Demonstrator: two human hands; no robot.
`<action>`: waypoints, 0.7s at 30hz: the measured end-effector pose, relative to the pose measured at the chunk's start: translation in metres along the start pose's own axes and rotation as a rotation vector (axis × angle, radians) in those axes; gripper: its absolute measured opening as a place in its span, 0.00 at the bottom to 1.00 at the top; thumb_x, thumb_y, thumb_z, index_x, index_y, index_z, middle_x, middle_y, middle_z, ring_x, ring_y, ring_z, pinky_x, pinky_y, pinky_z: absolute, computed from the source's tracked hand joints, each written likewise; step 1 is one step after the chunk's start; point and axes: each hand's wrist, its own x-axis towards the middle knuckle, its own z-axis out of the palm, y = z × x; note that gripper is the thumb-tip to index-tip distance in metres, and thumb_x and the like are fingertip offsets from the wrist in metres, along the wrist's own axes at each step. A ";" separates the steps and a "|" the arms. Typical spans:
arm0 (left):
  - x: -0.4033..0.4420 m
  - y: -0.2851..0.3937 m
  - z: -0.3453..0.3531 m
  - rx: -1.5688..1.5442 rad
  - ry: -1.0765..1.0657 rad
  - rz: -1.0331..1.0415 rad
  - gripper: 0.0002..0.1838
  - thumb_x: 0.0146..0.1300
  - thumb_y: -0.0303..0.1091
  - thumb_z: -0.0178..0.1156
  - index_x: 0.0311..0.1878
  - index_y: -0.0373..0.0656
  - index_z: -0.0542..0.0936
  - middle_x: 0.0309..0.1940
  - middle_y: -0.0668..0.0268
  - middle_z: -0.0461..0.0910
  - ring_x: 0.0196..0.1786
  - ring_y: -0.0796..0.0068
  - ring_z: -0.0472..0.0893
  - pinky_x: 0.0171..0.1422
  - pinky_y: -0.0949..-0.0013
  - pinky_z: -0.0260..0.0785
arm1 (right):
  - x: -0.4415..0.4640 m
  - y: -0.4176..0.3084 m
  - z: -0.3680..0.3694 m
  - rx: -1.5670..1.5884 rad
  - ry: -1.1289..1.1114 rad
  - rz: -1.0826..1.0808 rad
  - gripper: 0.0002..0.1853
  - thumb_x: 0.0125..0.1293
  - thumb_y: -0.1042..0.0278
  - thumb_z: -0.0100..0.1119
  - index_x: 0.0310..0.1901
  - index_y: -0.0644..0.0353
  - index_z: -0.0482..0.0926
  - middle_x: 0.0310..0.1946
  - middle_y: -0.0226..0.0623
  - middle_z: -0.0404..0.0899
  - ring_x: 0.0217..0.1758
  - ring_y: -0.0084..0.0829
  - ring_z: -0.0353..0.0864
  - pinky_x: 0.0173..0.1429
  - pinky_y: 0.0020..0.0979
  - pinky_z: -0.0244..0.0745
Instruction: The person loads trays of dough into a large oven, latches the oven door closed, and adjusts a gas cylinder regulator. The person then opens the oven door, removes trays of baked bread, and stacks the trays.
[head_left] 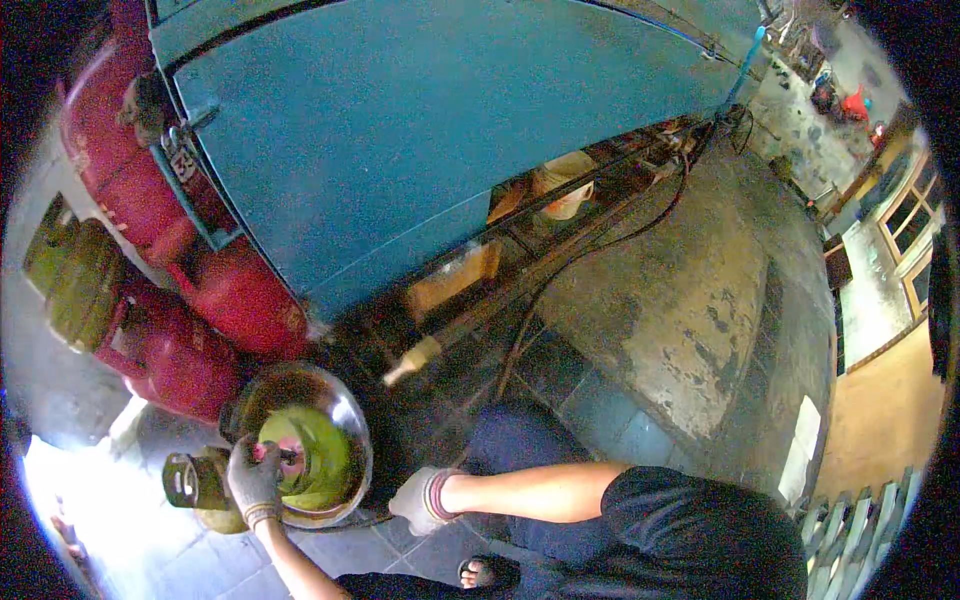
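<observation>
My left hand [256, 482], in a grey knit glove, reaches over the left rim of a round metal basin [357, 420]. Its fingers are closed around a small dark and pink piece [272, 454], too blurred to name exactly. Inside the basin sits a yellow-green gas cylinder [330, 450]. A smaller-looking olive-green gas cylinder [197, 480] stands just left of that hand, outside the basin. My right hand [420, 500], also gloved, is by my knee, right of the basin. Its fingers look curled, and their tips are hidden.
Pinkish-red gas cylinders [165, 350] crowd the left, with another olive-green cylinder [75, 275] beside them. A large blue panel [400, 150] rises ahead. Below it lie a brush-like tool [413, 360] and a dark hose [570, 265]. A white container [565, 190] sits under the panel.
</observation>
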 end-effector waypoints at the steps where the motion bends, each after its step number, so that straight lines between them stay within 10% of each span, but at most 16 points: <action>1: -0.005 0.015 -0.003 0.026 0.025 0.008 0.26 0.70 0.39 0.78 0.66 0.34 0.91 0.53 0.49 0.96 0.54 0.57 0.94 0.65 0.56 0.85 | -0.002 -0.002 -0.001 0.000 -0.003 0.015 0.25 0.69 0.53 0.70 0.61 0.60 0.93 0.52 0.52 0.97 0.57 0.57 0.98 0.61 0.58 0.91; 12: -0.002 -0.003 0.008 0.114 0.088 0.034 0.25 0.69 0.41 0.78 0.61 0.32 0.90 0.49 0.44 0.93 0.52 0.50 0.93 0.60 0.53 0.85 | 0.003 -0.003 0.007 -0.010 0.025 -0.027 0.25 0.67 0.53 0.70 0.60 0.61 0.93 0.52 0.54 0.97 0.58 0.59 0.97 0.62 0.58 0.91; 21: -0.035 -0.012 -0.012 -0.142 0.386 -0.270 0.40 0.76 0.50 0.76 0.79 0.29 0.79 0.71 0.46 0.87 0.71 0.53 0.86 0.79 0.52 0.77 | -0.007 -0.006 -0.008 0.077 0.033 -0.103 0.26 0.69 0.51 0.64 0.54 0.62 0.98 0.53 0.58 0.97 0.58 0.57 0.98 0.63 0.56 0.91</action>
